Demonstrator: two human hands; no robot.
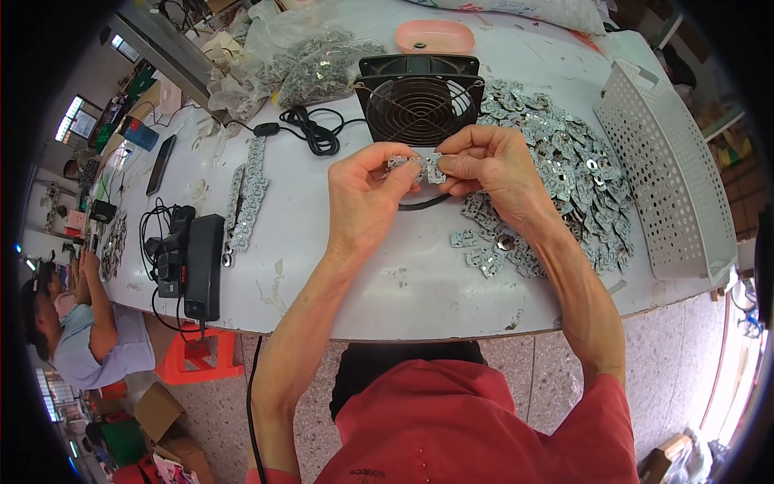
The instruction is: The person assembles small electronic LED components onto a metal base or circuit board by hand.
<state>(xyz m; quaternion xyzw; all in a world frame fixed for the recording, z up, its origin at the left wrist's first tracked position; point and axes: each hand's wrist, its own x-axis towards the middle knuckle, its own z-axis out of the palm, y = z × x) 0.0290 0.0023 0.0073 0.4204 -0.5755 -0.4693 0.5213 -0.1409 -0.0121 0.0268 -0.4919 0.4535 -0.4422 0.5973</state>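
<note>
Left hand is pinching one plate, right hand a second plate, both in front of the fan. I'd be holding edges lightly, keeping faces visible.

The held parts look like bare silvery metal, as does the rough, glinting heap at their three o'clock. At twelve, the fan is dark and satiny, the tray beyond smooth pink plastic. The perforated basket at three is pale plastic; the bags at ten, crinkled clear film; the shirt at six, matt cloth. The tabletop gleams smoothly.
</note>
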